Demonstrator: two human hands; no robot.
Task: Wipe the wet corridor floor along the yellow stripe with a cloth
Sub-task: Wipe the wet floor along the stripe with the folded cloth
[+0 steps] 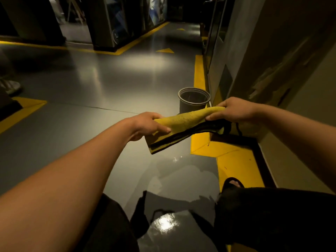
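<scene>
A yellow cloth (183, 124) with dark stripes is stretched in the air between both hands, above the grey floor. My left hand (147, 125) grips its left end with the thumb on top. My right hand (234, 110) pinches the right end, which is rolled narrow. Below the cloth lies a wet patch (174, 180) of floor with shiny reflections, running back toward my knees. The yellow stripe (234, 159) borders the wall on the right, turning a corner under the cloth.
A grey metal bucket (193, 102) stands on the floor against the right wall, just beyond the cloth. My sandalled foot (233, 183) rests on the stripe. Another person's shoe (10, 86) shows at the far left. Dark pillars stand behind.
</scene>
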